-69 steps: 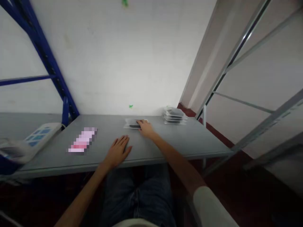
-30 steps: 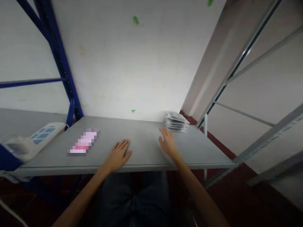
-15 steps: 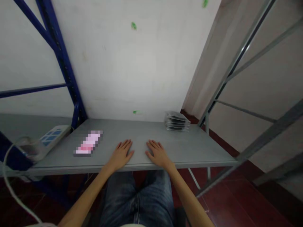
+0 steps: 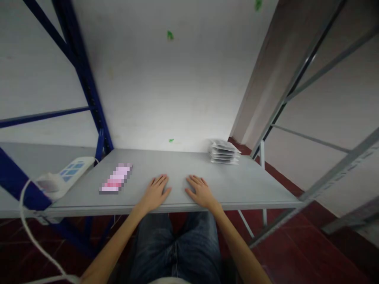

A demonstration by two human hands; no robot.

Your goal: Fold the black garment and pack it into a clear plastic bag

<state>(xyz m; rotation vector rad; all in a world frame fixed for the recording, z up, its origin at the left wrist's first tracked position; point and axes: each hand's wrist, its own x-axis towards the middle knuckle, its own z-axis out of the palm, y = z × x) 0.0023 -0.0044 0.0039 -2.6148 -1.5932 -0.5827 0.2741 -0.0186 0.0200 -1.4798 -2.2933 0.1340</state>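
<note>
My left hand (image 4: 155, 193) lies flat on the grey shelf top (image 4: 174, 163), fingers stretched out and thumb apart, holding nothing. To its right, my right hand (image 4: 201, 192) rests palm down on the same surface, also with nothing in it. A flat pixelated pink and white object (image 4: 118, 177) lies left of my left hand, apart from it. Beyond my right hand, near the back edge, is a stack of thin, pale flat packets (image 4: 224, 152). Neither hand touches these things.
A white power strip (image 4: 72, 171) with blue panels sits at the left, its white cable (image 4: 28, 225) hanging in front. A blue upright (image 4: 85, 79) stands at the left and a grey metal frame (image 4: 272, 118) at the right. Behind the shelf rises a white wall (image 4: 177, 90).
The whole view has shifted slightly, so everything sits a little further right in the picture. Both hands stay flat in the same places on the shelf.
</note>
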